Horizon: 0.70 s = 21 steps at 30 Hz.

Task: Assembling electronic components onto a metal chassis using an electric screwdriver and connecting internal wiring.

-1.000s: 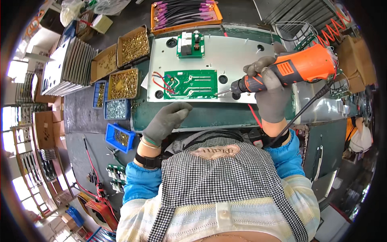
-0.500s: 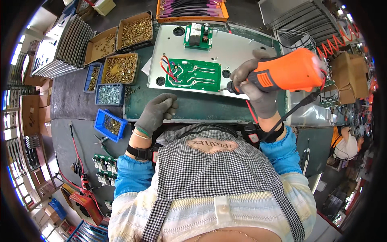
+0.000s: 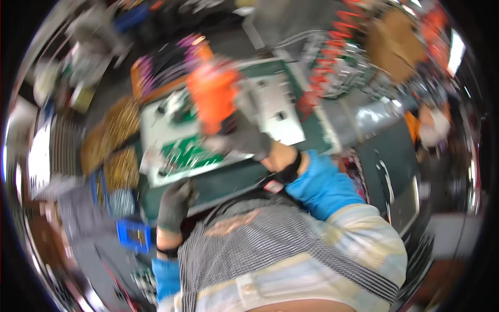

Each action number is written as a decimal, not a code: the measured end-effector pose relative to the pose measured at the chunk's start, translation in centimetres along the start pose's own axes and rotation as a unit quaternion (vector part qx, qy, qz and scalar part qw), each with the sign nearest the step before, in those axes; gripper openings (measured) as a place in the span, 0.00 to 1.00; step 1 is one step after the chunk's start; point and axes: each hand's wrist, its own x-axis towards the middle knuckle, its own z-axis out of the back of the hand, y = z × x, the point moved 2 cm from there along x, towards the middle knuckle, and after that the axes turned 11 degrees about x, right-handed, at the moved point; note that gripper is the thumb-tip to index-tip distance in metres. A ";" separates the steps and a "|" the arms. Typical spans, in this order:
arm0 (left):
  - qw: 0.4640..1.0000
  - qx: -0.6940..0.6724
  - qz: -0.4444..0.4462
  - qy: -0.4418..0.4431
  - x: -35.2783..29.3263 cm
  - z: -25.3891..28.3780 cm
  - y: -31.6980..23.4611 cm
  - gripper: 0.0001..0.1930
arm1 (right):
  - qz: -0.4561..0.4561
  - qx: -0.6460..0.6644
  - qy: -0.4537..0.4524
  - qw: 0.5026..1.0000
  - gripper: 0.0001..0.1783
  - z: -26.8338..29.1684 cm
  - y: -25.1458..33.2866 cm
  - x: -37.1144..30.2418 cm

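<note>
My gloved right hand (image 3: 247, 136) grips an orange electric screwdriver (image 3: 212, 93), its body raised toward the far side. The tool is over a silvery metal plate (image 3: 278, 112); motion blur hides whether its tip touches anything. Below the hand, a flat green circuit board (image 3: 189, 152) lies on the plate, and a second board with taller parts (image 3: 178, 108) sits farther back, partly behind the screwdriver. My left hand (image 3: 175, 204), in a grey glove, is closed beside the plate's near left corner, with its fingers curled. What they hold, if anything, is hidden.
Open boxes of brass-coloured fasteners (image 3: 120, 169) stand left of the plate. A blue bin (image 3: 133, 235) sits near my left wrist. At the back is an orange tray (image 3: 139, 80) with dark and purple leads. A red coiled hose (image 3: 330, 49) hangs at the back right.
My right hand has swung the screwdriver left, from the plate's right side to above the boards. My view has turned and blurred. The left hand stays curled near the plate.
</note>
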 end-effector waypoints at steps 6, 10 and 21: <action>0.929 -0.332 0.124 0.106 3.5 -1.3 -3.2 0.12 | 0.089 0.035 0.012 0.995 0.12 0.5 5.1 -2.9; 0.948 -0.265 0.110 0.136 6.2 -1.7 -5.4 0.10 | 0.059 0.113 -0.117 0.985 0.34 1.3 6.5 -4.7; 0.964 -0.207 0.061 0.152 7.1 -1.4 -7.7 0.09 | 0.130 0.201 -0.196 0.951 0.36 1.9 3.6 -5.1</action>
